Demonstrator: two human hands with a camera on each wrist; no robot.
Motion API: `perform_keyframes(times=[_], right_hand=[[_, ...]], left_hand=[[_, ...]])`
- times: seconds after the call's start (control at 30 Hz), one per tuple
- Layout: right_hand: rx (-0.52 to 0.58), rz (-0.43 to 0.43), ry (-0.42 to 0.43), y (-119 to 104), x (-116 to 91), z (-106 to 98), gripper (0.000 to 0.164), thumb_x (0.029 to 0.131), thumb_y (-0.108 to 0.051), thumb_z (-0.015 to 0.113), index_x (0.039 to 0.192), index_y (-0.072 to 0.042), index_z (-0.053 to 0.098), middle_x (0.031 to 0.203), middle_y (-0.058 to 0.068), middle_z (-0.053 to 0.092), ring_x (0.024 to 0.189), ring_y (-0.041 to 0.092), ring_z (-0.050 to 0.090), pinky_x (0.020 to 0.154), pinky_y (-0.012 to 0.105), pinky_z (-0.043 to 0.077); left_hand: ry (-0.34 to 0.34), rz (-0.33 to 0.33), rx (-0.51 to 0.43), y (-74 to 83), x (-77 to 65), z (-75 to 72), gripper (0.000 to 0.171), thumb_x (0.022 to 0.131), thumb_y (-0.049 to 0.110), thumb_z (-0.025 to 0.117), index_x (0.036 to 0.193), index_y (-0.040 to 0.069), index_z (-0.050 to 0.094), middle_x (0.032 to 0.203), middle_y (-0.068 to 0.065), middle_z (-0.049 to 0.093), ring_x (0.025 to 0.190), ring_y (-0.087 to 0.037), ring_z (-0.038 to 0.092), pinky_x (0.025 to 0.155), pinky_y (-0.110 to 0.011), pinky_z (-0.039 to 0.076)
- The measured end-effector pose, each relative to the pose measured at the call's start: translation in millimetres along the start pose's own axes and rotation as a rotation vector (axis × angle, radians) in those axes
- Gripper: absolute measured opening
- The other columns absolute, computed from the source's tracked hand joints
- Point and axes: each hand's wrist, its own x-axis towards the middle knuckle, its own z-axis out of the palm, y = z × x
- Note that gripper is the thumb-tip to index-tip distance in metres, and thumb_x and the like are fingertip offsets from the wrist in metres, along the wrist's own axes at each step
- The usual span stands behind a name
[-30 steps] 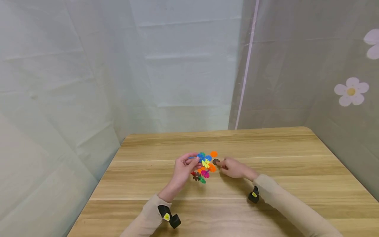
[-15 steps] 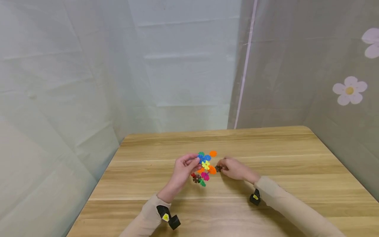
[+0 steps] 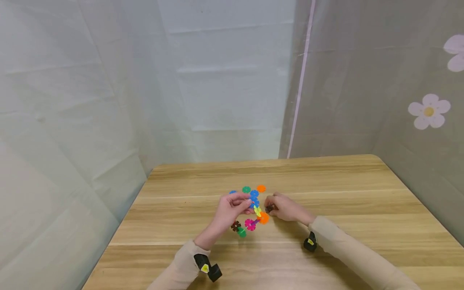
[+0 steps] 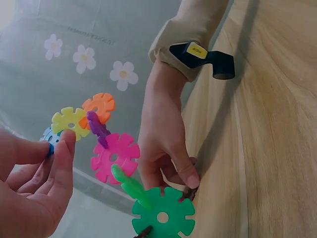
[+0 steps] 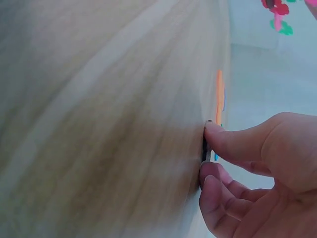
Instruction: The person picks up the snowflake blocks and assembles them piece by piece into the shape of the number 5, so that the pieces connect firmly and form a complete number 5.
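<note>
- the chain of notched discs (image 4: 121, 146) hangs from the left fingertips, clear of the palm; its middle sags between the two hands.
- already slotted together, as far as shows: a blue disc (image 4: 49, 135), yellow disc (image 4: 69, 118), orange disc (image 4: 101, 105), purple disc (image 4: 97, 128), pink disc (image 4: 102, 166), light green disc (image 4: 130, 187), dark green disc (image 4: 173, 213) and, farthest along from the left fingertips, a brown disc (image 3: 236, 226).
- a dark disc (image 3: 269, 209) in the right fingertips is not joined yet, so the linking looks well along but unfinished.
- the chain's long axis is a curve: in the head view it leaves the left fingertips, bows toward the right fingers, then bends back below the left hand, its free end toward the person.
- its faces turn by steps; in the left wrist view the pink one shows its flat, the purple and light green ones nearly their edges.
- the dark one shows its edge in the right wrist view, running roughly along the tabletop (image 3: 362, 185); contact there cannot be told.
- the left hand (image 3: 229, 209) pinches the blue end, thumb and finger close together.
- the right hand (image 3: 288, 207) has a narrow pinch.
- just past the left fingertips lies another green disc (image 3: 246, 189); beyond both hands' fingertips, another orange disc (image 3: 261, 188).
</note>
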Motion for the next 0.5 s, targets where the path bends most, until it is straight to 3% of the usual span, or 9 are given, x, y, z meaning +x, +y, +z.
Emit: perform_keyframes(times=[0.3,0.5], right_hand=[[0.094,-0.034,-0.008,2.1,-2.9,-2.0,0.021,0.083,0.002,0.070,0.096,-0.005,0.055,0.088,0.003,0.063,0.075,0.010,0.054,0.069,0.023,0.049],[0.166,-0.053,0.020,2.1,-3.8,-5.4,0.013,0.088,0.004,0.063,0.097,-0.004,0.058,0.087,0.007,0.067,0.076,0.011,0.060,0.066,0.022,0.051]], left_hand=[[-0.039,0.036,0.098,-3.3,-0.6,2.4,0.025,0.095,0.005,0.059,0.113,-0.013,0.062,0.097,-0.033,0.068,0.077,-0.028,0.073,0.074,-0.037,0.060],[-0.056,0.049,0.090,-4.1,0.3,1.9,0.027,0.095,0.004,0.057,0.114,-0.015,0.060,0.098,-0.036,0.066,0.070,-0.005,0.070,0.072,-0.030,0.060]])
